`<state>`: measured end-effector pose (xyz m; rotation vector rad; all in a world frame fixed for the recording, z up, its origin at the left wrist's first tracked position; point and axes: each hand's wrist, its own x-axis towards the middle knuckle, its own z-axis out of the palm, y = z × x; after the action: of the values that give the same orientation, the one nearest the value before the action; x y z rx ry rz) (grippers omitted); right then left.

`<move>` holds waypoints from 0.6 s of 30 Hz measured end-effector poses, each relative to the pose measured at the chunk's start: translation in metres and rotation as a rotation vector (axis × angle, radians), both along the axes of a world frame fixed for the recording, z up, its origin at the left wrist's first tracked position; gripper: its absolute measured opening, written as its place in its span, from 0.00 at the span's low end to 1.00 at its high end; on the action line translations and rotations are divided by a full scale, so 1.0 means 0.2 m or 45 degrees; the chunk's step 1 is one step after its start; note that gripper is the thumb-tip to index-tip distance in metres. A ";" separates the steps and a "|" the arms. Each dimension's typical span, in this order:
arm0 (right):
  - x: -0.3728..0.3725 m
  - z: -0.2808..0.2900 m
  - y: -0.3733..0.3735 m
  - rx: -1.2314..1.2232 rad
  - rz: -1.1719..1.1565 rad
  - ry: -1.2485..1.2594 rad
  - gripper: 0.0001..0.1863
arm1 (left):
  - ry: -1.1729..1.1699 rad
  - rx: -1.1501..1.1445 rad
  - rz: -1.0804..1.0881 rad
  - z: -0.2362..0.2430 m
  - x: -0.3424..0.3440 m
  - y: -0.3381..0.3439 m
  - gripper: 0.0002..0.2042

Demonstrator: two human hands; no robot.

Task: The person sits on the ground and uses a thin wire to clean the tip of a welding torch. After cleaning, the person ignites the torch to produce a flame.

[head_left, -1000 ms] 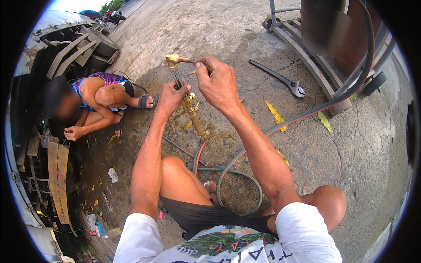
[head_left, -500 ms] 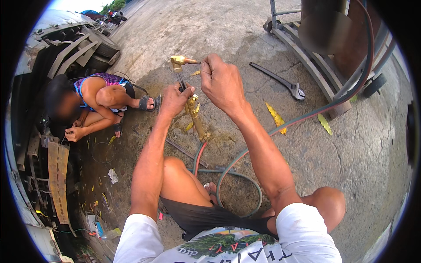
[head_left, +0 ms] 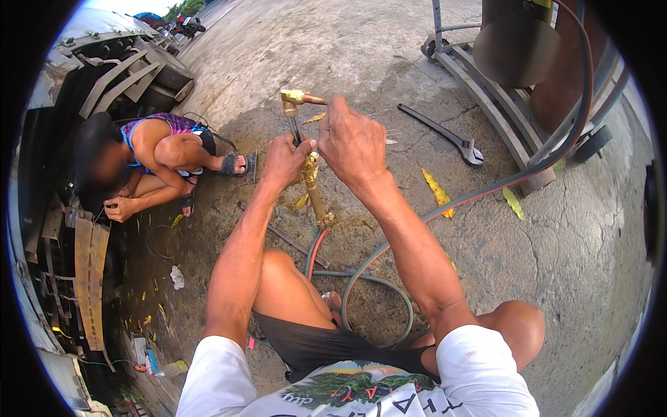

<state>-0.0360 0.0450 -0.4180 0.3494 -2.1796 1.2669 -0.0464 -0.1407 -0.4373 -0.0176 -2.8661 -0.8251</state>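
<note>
Leftward, a rusty metal strip (head_left: 92, 278) hangs by a vehicle (head_left: 161, 80) that the picture's rim cuts off. A co-worker (head_left: 167, 147) crouches there over something too small to tell. Next, the left hand (head_left: 283, 161) is closed round the tubes of a brass torch (head_left: 315, 191), slanting before the person; whether its lower end touches the ground is unclear. The right hand (head_left: 356, 139), fingers pinched together, hides the end of the copper tip (head_left: 314, 99); thin wires (head_left: 394, 131) show beyond, their hold unclear. Farther right lie a wrench (head_left: 450, 135) and a partly cropped cart (head_left: 481, 101).
</note>
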 end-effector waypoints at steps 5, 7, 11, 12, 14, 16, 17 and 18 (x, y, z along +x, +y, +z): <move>-0.03 0.04 0.04 -0.086 -0.037 -0.119 0.06 | 0.043 -0.078 0.013 0.00 0.00 0.04 0.14; -0.04 0.04 0.05 -0.127 -0.017 -0.084 0.06 | 0.033 -0.119 0.015 0.01 0.02 0.04 0.14; -0.01 0.03 0.02 -0.170 0.016 -0.088 0.06 | 0.027 -0.044 0.056 -0.01 0.01 0.02 0.15; -0.01 0.00 0.03 -0.154 0.008 -0.015 0.06 | 0.020 -0.021 0.054 -0.01 0.01 0.03 0.15; -0.04 -0.08 0.03 -0.123 -0.003 0.132 0.06 | 0.020 0.015 0.045 -0.01 -0.01 0.05 0.16; -0.06 -0.11 0.04 -0.048 0.020 0.219 0.07 | 0.027 0.036 0.045 -0.03 -0.01 0.02 0.16; -0.07 -0.12 0.05 -0.009 0.030 0.262 0.08 | 0.024 0.031 0.041 -0.03 -0.02 0.01 0.16; -0.07 -0.13 0.06 -0.010 0.052 0.276 0.07 | 0.022 0.023 0.039 -0.03 -0.02 0.00 0.16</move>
<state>-0.0496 0.0577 -0.4433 0.5061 -1.9929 1.1998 -0.0502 -0.1408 -0.4443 0.0209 -2.8356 -0.8408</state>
